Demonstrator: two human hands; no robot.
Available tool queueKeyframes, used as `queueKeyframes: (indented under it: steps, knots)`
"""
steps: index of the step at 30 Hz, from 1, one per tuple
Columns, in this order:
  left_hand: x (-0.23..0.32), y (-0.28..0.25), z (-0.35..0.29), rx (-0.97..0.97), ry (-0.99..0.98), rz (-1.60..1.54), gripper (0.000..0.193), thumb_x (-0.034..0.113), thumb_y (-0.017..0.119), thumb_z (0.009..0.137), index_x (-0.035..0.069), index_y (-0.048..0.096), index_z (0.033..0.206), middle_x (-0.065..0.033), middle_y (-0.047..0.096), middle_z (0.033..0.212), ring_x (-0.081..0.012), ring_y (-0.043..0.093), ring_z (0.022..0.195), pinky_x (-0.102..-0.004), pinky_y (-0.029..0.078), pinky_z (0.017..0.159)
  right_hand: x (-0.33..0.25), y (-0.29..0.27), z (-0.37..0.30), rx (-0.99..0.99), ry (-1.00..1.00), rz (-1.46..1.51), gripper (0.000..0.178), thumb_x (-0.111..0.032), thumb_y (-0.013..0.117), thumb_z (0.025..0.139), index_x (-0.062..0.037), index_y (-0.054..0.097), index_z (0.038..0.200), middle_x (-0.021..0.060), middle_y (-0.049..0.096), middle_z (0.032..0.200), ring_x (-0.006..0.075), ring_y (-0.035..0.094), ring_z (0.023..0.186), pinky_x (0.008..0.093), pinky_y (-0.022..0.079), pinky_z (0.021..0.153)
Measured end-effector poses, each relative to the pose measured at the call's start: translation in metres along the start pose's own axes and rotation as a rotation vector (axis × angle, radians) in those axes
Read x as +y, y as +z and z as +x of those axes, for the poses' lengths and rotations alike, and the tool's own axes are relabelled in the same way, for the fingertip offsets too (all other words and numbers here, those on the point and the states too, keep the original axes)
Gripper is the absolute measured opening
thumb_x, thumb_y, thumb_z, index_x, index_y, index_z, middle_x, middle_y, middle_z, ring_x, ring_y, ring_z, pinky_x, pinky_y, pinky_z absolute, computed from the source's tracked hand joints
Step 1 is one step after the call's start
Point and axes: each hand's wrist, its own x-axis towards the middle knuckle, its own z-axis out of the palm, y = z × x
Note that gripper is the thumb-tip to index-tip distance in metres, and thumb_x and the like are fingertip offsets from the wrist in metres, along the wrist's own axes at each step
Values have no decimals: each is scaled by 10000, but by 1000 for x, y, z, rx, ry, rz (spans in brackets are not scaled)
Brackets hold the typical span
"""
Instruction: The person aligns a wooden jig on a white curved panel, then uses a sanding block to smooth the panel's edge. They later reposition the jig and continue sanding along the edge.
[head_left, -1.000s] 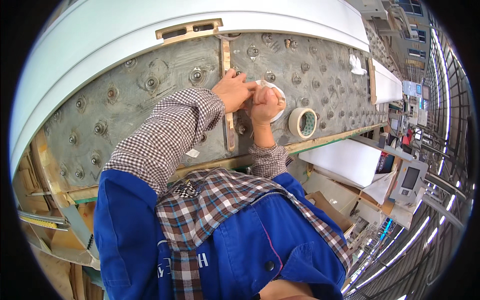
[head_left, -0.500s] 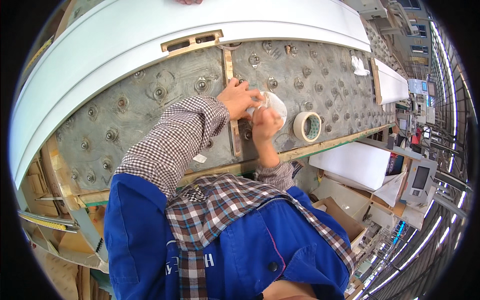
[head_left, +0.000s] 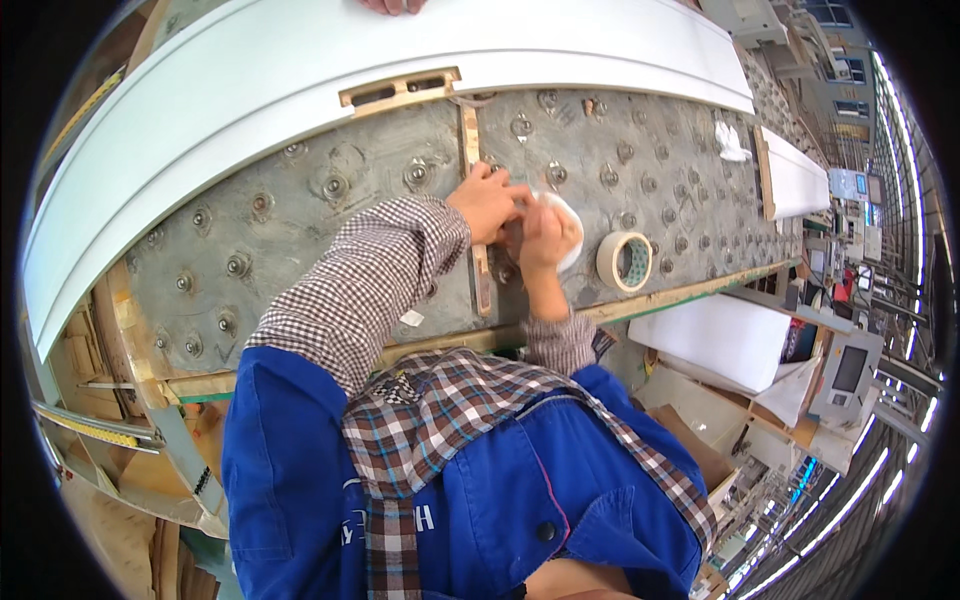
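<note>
A white, round, roll-like thing (head_left: 573, 221) stands on the grey table, partly covered by my hands. My left hand (head_left: 486, 204) is closed with bent fingers at its left side, over a narrow wooden strip (head_left: 472, 140). Curled into a loose fist, my right hand (head_left: 550, 236) lies against the front of the round thing, its fingertips meeting those of the left. Both hands' fingertips are slightly blurred, and what the right one pinches is hidden. Just right of them a roll of cream masking tape (head_left: 624, 262) stands on its edge.
Ball rollers stud the grey tabletop (head_left: 380, 150). A long white panel (head_left: 250, 80) with a wooden cut-out block (head_left: 400, 91) spans the far side, with another person's hand (head_left: 395, 5) on it. To the right are a crumpled white glove (head_left: 731, 142) and a shorter white panel (head_left: 795, 175).
The whole view has shifted slightly, so the table appears lower and further right. My right fist has turned a little against the round thing. More of the other person's hand shows.
</note>
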Motion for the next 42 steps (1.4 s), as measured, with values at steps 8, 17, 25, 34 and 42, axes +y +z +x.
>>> queueKeyframes:
  steps: [8,17,25,34,42]
  knots:
    - [3,-5,-1,-40,-76,0,355,299,692,719,207,644,1059,76,463,1212,-184,436,968,-374,284,895,5,7,11,12,-4,-84,330,-95,478,832,-96,299,555,-18,312,465,70,267,400,235,208,388]
    - [0,7,-5,58,-15,-131,396,255,658,779,143,583,1151,29,447,1281,-167,488,905,-371,266,908,-80,17,32,259,327,824,360,-169,426,824,-136,231,523,-44,177,454,78,150,385,256,144,381]
    - [54,-30,-46,461,-313,-1136,180,136,617,821,13,598,951,-64,586,768,-109,517,608,-254,432,589,-99,9,40,275,735,1969,351,-125,439,788,-140,241,499,-46,205,449,65,155,368,231,141,376]
    - [118,-87,-71,510,-135,-913,207,136,668,786,6,519,725,-38,531,649,-91,485,596,-239,413,555,-136,38,27,70,900,2183,349,-98,446,780,-144,235,506,-46,208,446,61,150,374,229,125,366]
    - [109,-75,-72,532,-54,-999,220,197,603,854,11,517,775,3,466,653,-66,411,590,-207,357,530,-125,42,30,-70,827,2173,355,-119,438,811,-148,244,515,-55,197,445,56,165,356,226,131,360]
